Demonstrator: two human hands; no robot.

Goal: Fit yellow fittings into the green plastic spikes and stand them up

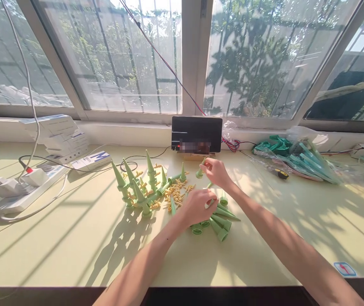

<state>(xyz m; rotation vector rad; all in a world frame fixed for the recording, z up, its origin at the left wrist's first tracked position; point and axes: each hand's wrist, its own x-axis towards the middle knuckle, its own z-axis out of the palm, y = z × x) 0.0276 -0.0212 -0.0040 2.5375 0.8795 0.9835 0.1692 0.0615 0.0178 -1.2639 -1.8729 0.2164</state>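
My right hand point(216, 173) pinches a small green cone point(199, 173) and holds it above the table, pointed end up. Closer to me, my left hand point(198, 207) is closed over a pile of loose green cones point(220, 223); its fingertips are pressed together, and what they hold is hidden. Left of the hands stands a green pipe-like frame point(156, 195) with several upright green cones point(150, 165) and small yellow nozzles on it. A heap of loose yellow nozzles point(176, 194) lies between the frame and my left hand.
A dark screen point(197, 132) stands at the back by the window. To the left are a white power strip point(38, 187) with cables and stacked white boxes point(56, 136). At the back right lie plastic-wrapped teal pieces point(312, 163) and a black-and-yellow tool point(280, 174).
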